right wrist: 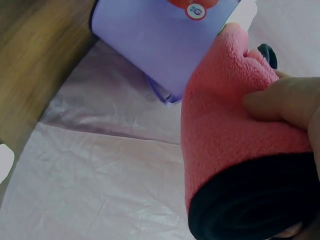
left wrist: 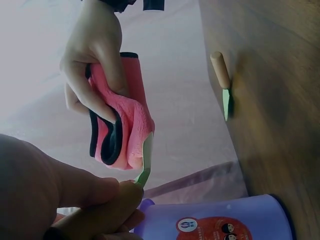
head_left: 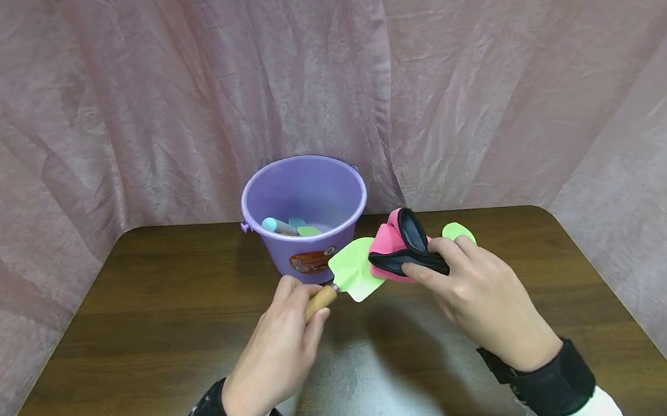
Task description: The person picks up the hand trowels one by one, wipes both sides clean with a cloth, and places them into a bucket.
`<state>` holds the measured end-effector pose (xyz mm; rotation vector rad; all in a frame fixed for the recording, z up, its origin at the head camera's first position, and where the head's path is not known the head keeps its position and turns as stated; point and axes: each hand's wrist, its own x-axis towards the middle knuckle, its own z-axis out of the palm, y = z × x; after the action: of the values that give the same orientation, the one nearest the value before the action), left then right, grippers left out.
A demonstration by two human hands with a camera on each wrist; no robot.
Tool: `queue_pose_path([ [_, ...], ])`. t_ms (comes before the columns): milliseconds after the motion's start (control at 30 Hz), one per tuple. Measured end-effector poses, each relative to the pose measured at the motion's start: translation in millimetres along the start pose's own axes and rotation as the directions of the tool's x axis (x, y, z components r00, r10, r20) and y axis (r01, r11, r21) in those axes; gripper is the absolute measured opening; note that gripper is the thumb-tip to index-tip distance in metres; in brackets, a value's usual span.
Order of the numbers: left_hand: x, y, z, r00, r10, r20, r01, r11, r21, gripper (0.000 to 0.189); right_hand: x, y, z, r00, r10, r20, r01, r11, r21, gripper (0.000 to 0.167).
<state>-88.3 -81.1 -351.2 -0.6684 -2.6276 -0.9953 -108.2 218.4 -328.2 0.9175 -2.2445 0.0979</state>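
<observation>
My left hand [head_left: 280,339] grips the wooden handle [head_left: 322,298] of a small toy trowel with a light green blade [head_left: 352,272]. The blade points right, toward a pink cloth [head_left: 387,243] with black edging. Folded over on itself, the cloth is held between the thumb and fingers of my right hand [head_left: 489,293]. In the left wrist view the cloth [left wrist: 131,115] lies against the blade [left wrist: 146,155]. A second green-bladed tool [left wrist: 220,70] with a wooden handle lies on the table; in the head view my right hand hides most of it.
Behind the trowel stands a purple bucket [head_left: 289,252] with an orange-red label. Inside are a light-blue-ended handle [head_left: 277,226] and blue and green pieces. A brown wooden table [head_left: 139,337] carries everything, and a pink curtain [head_left: 306,62] hangs behind its far edge.
</observation>
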Motion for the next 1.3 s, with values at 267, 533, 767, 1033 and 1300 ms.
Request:
queue_pose_path([
  [267, -1.9, 0.7, -0.4, 1.000, 0.011, 0.005, -0.011, 1.000, 0.011, 0.023, -0.4, 3.0, -0.6, 0.999, 0.033, 0.007, -0.032, 0.996, -0.083, 0.031],
  [533, -3.3, 3.2, -1.8, 1.000, 0.011, 0.011, -0.011, 1.000, 0.007, 0.023, 0.0, 4.6, 1.4, 0.997, 0.053, -0.048, -0.059, 0.990, -0.126, 0.029],
  [767, -4.4, 6.3, -0.5, 0.999, 0.001, 0.033, 0.000, 1.000, -0.004, 0.022, 2.5, 2.6, 3.1, 0.992, 0.055, -0.111, -0.069, 0.989, -0.129, 0.029],
  [1033, -6.1, 7.7, 3.7, 0.999, 0.020, 0.051, -0.020, 1.000, 0.000, 0.018, 6.6, -5.5, 9.7, 0.987, 0.004, -0.161, -0.027, 0.990, -0.137, 0.030],
  [1300, -7.1, 8.8, 6.3, 0.997, 0.021, 0.078, -0.021, 1.000, -0.007, 0.016, 6.2, -20.6, 16.4, 0.994, -0.037, -0.106, 0.029, 0.997, -0.076, 0.028],
])
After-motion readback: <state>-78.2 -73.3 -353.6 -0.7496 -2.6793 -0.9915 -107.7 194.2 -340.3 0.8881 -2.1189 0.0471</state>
